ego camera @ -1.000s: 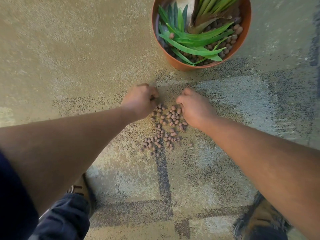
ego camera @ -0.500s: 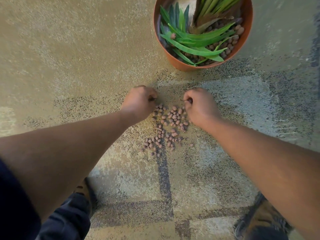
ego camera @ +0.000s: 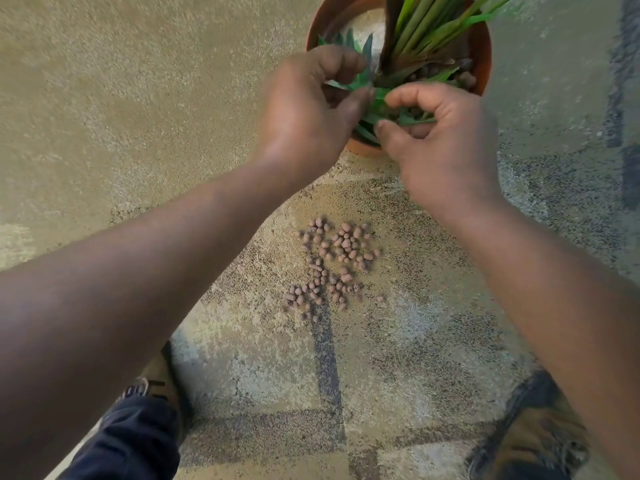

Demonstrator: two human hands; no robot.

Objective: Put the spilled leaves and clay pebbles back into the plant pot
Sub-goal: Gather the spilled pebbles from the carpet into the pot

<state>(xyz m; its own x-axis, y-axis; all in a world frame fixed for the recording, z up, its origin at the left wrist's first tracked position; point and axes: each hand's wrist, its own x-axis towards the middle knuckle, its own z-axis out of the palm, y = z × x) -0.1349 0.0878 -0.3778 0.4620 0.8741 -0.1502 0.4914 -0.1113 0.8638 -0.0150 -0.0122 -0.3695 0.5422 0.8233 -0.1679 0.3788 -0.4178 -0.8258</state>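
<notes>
The terracotta plant pot (ego camera: 485,46) stands on the floor at the top, holding green leaves (ego camera: 419,26) and some clay pebbles (ego camera: 465,77). My left hand (ego camera: 304,109) hovers over the pot's near left rim with its fingers curled; its palm is hidden. My right hand (ego camera: 440,140) hovers over the near rim beside it, thumb and fingers apart, and nothing shows between them. A patch of spilled clay pebbles (ego camera: 336,261) lies on the floor below both hands, between my forearms.
The floor (ego camera: 138,98) is rough speckled concrete with darker stained bands. My left shoe and dark trouser leg (ego camera: 138,427) are at the bottom left, my right shoe (ego camera: 530,431) at the bottom right.
Both hands have lifted off the pebble patch and moved up to the pot's near rim. Their fingers have loosened from a pinch. The view has shifted closer to the pot.
</notes>
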